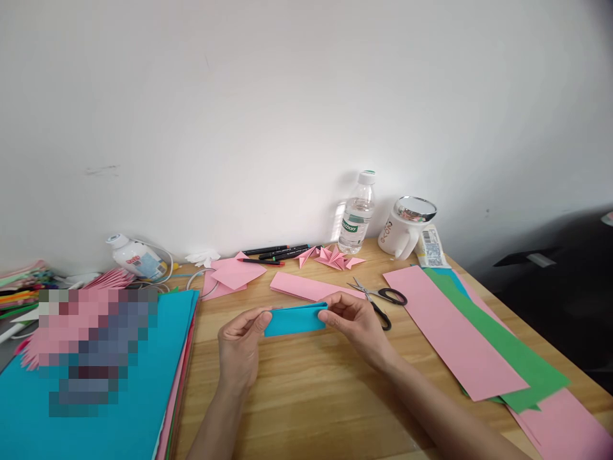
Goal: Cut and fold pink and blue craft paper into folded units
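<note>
A folded strip of blue paper (294,321) is held up level above the wooden table, its layers slightly parted along the top edge near the right end. My left hand (243,335) pinches its left end, thumb in front and fingers behind. At the other end, my right hand (352,322) grips the upper corner between thumb and fingers. Just beyond lies a folded pink paper strip (306,285), partly covered by my right hand. Scissors (380,295) with black handles rest spread apart beside that hand.
Pink strips (454,332) and green paper (502,345) overlap on the right. Large blue sheets (167,358) are stacked at left. Along the wall stand a water bottle (357,220) and a white mug (400,230), near pens (278,252) and folded pink pieces (332,257).
</note>
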`<state>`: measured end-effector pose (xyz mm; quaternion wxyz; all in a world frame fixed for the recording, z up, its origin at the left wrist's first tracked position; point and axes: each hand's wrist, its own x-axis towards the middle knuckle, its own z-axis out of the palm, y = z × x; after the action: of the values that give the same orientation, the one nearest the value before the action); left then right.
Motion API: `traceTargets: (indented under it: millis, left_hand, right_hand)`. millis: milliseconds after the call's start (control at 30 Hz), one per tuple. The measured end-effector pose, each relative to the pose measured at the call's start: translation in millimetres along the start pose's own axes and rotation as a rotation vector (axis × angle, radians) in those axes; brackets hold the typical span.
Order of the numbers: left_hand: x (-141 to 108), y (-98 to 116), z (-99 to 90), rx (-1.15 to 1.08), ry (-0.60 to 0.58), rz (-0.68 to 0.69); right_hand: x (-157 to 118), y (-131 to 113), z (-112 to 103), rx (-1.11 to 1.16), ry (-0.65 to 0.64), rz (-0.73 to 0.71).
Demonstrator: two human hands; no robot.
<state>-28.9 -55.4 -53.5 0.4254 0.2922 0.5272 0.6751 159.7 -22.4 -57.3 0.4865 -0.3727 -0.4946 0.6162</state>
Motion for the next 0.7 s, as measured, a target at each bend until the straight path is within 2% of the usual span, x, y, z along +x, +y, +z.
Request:
traceTargets:
  millis: [400, 700]
  left_hand:
    - [0.0, -3.4, 0.9, -0.028, 0.018, 0.011]
    - [0.5, -1.7, 1.9, -0.066, 0.012, -0.027]
  right_hand:
    - [-1.8, -0.4, 1.9, -0.001, 0.022, -0.047]
    - [-4.4, -5.6, 1.4, -0.037, -0.064, -0.092]
